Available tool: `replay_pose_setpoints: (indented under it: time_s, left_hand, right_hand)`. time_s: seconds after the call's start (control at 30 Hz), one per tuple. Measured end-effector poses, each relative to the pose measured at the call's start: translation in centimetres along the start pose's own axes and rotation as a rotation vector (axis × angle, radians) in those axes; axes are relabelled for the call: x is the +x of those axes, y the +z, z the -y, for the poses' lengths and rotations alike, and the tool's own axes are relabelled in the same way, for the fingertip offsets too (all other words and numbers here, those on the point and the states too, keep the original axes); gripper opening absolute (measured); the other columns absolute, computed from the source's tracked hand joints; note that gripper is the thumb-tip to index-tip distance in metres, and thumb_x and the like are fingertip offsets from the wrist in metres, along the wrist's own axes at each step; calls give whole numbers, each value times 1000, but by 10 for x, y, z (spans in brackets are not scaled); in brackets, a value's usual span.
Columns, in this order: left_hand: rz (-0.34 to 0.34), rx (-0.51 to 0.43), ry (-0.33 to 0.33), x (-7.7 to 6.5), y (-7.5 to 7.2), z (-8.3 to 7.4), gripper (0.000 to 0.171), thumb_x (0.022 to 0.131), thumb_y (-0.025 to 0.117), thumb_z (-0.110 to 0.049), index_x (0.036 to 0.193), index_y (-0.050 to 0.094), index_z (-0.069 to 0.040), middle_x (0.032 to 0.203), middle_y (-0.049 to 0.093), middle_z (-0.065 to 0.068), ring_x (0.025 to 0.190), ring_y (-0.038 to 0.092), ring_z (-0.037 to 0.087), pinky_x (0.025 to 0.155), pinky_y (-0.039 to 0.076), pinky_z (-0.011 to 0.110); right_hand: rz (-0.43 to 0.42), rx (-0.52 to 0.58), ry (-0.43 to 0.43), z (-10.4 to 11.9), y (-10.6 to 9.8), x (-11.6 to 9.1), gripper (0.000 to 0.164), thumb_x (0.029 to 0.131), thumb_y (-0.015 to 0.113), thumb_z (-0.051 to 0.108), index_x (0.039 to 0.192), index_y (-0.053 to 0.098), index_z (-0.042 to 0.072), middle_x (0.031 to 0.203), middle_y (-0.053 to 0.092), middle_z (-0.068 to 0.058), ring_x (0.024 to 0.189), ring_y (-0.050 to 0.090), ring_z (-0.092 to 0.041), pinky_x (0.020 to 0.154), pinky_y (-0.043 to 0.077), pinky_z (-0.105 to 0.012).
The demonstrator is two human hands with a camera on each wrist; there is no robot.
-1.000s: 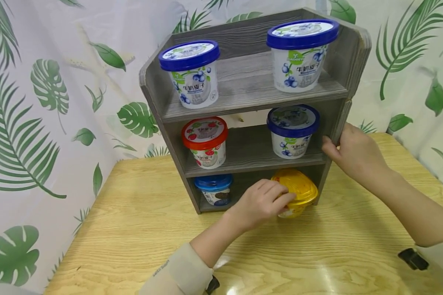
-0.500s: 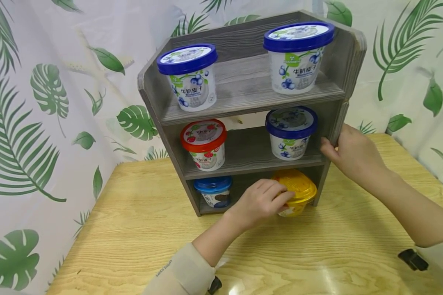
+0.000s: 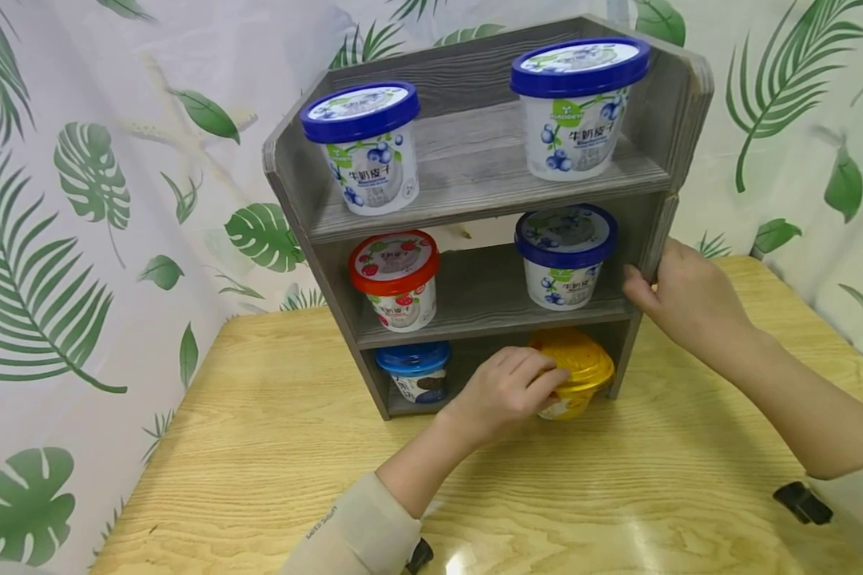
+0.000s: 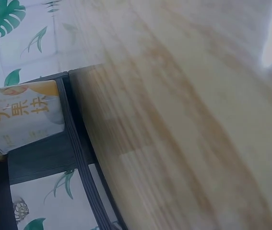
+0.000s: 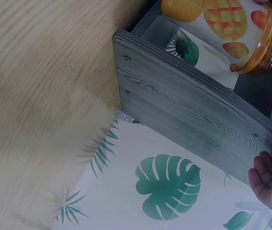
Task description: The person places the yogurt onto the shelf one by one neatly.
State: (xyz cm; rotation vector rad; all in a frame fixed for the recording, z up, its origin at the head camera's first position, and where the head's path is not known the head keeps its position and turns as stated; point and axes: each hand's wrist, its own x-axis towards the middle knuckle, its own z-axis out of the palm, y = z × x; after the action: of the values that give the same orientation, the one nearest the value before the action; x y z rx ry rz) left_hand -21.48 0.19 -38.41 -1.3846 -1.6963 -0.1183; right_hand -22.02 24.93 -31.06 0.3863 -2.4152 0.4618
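My left hand [image 3: 507, 387] grips a yellow-lidded tub [image 3: 582, 371] at the right end of the bottom level of a grey wooden shelf [image 3: 489, 315]. The tub stands upright, its front jutting past the shelf edge. In the left wrist view the tub [image 4: 28, 115] shows yellow characters, and only bits of fingers appear at the edge. In the right wrist view the tub [image 5: 231, 31] has fruit prints. My right hand [image 3: 701, 299] holds the shelf's right side panel, thumb at the front edge. In the right wrist view its curled fingers [image 5: 265, 177] lie by the panel's outer face.
Two blue-lidded tubs [image 3: 363, 152] stand on the top level. The middle level bears a red-lidded tub [image 3: 395, 279] and a blue-lidded tub [image 3: 566, 255]. A light-blue-lidded tub [image 3: 415, 371] sits bottom left. The shelf stands on a wooden table [image 3: 259, 471] before a leaf-print cloth [image 3: 187, 48].
Both hands keep their grips on the tub and the shelf side. The yellow-lidded tub has shifted very slightly; the head view itself has moved a little too.
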Motion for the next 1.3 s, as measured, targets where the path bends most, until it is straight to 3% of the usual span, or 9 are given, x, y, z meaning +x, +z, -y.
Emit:
replay_pose_setpoints:
  time_s: [0.47,0.7,0.9,1.1,1.3]
  left_hand:
    - [-4,1,-24,-1,2,-1,19,89,67,-24,99,68,-8,96,64,3,91,62,16,90,48,24]
    - [-37,-14,-23,-1,3,-2,13,92,61,-15,99,68,-7,97,65,4,92,62,16,91,48,24]
    - [-77,-7,8,-2,7,0,16,94,53,-4,95,69,-10,94,64,4,87,61,16,86,49,24]
    - [-57,13,6,-4,6,-2,14,93,57,-6,93,69,-12,92,64,1,85,61,14,81,49,22]
    - [-62,36,9,-4,10,-2,22,96,50,-6,90,69,-14,86,63,-1,79,59,12,74,48,21]
  right_hand:
    - [-12,5,-5,1,-1,-1,22,85,54,16,84,51,-6,68,53,-19,59,52,-35,51,41,-53]
    - [0,2,-3,2,-1,1,23,85,55,17,85,51,-6,69,54,-20,59,53,-35,51,42,-52]
    - [21,4,20,3,-3,2,23,86,54,18,85,51,-5,69,53,-18,59,52,-33,51,42,-51]
    - [35,6,31,1,-2,1,23,86,53,18,86,52,-5,70,54,-18,60,53,-32,52,43,-51]
    - [42,5,38,0,-1,1,23,87,54,19,85,52,-4,69,54,-17,60,53,-31,51,43,-50]
